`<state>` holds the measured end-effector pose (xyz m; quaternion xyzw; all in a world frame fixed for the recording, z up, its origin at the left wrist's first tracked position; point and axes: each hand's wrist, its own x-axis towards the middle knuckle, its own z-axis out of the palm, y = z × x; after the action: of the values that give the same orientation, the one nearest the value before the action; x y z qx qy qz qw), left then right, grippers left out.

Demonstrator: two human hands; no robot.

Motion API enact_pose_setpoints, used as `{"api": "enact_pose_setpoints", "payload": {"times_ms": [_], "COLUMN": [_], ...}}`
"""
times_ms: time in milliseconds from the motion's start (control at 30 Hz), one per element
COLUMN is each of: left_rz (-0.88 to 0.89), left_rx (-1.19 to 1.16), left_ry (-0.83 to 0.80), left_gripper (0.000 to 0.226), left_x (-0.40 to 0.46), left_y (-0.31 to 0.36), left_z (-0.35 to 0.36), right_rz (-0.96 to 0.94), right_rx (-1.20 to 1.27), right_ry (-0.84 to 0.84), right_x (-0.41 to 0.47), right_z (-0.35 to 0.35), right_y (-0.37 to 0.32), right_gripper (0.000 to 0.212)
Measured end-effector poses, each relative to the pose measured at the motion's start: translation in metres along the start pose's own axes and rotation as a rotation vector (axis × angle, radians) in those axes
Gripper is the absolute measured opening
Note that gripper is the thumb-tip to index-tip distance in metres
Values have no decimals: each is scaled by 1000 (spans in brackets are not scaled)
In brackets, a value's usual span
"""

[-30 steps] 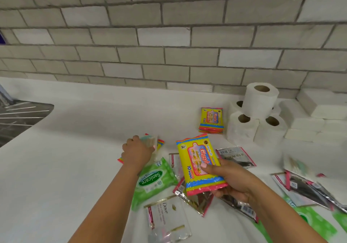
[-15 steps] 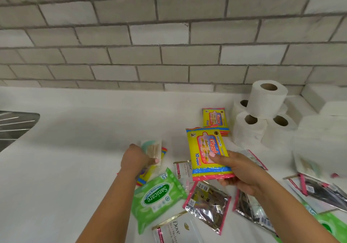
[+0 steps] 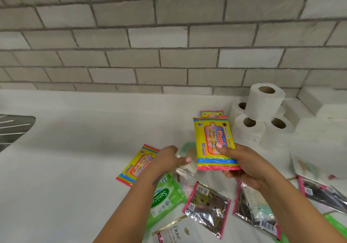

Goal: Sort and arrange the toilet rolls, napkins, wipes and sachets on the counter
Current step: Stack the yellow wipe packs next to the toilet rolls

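**Above the counter: two hands sorting wipe packs and sachets**

At the centre of the view, the right hand is gripping a yellow wipes pack by its lower edge, thumb on the printed face and fingers curled behind, holding it upright above the white counter. At nine o'clock from it, the left hand is pinching a small clear sachet, blurred and hard to read.

At twelve o'clock from the held pack, a matching yellow pack is lying flat near the wall, just beside the stacked toilet rolls at two o'clock. Probably the held pack is heading for that pile; it should be laid squarely on top, edges lined up, clear of the rolls so they are not toppling.

A third yellow pack is lying at nine o'clock beyond the left hand. A green wipes pack is lying under the left forearm, and silver sachets are scattered at five o'clock.

Compared with a second ago, the held pack is sitting farther toward the wall, and the third yellow pack, then covered by the left hand, is now showing.
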<state>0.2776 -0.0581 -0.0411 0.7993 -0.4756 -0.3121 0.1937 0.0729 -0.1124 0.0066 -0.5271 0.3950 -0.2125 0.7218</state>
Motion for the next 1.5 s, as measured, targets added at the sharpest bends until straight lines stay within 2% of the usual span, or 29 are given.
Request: {"api": "enact_pose_setpoints", "payload": {"times_ms": [67,167,333,400,433,467,500,567,600,667,767,833,900,967,1033,1100,1300,1500], "left_rz": [26,24,-2,54,82,100,90,22,-2,22,56,20,-7,-22,-31,-29,-36,10], "left_rx": [91,185,410,451,404,252,-7,-576,-731,-814,-859,-862,-853,-832,-793,-778,-697,-391], "left_ry": [-54,-92,57,148,190,213,190,-12,-104,-199,-194,-154,-127,-104,-86,-90,-77,99], "left_gripper": [70,65,71,55,43,37,41,55,56,43,16,12,16,24,29,33,30,31], "left_x": [-2,-1,0,2,3,3,2,1,2,7,22,39,59,79,97,114,159,190], "left_y": [9,10,7,10,13,18,23,36,41,47,49,49,50,55,62,70,86,85], "left_z": [13,34,47,43,38,32,24,13,9,5,2,1,0,-1,1,3,9,18], "right_rz": [-5,-7,13,19,19,15,12,4,-2,-21,-90,-215,-438,-644,-717,-695,-531,-394], "right_rx": [6,1,-5,-10,-15,-22,-31,-61,-80,-131,-229,-446,-848,-1276,-1470,-1536,-1665,-1674], "right_ry": [-6,-3,4,5,7,12,20,41,51,79,207,389,599,645,592,511,498,445], "right_x": [0,-2,-3,-2,-1,1,2,7,10,15,28,36,46,58,77,99,145,162], "right_z": [-1,-3,-4,-6,-7,-8,-8,-7,-6,-3,-2,-1,0,-2,-5,-7,-18,-19], "right_y": [1,3,9,11,12,12,13,14,15,15,14,15,20,24,29,30,23,12], "right_gripper": [42,39,38,34,31,30,30,38,43,44,41,53,67,74,78,78,70,75]}}
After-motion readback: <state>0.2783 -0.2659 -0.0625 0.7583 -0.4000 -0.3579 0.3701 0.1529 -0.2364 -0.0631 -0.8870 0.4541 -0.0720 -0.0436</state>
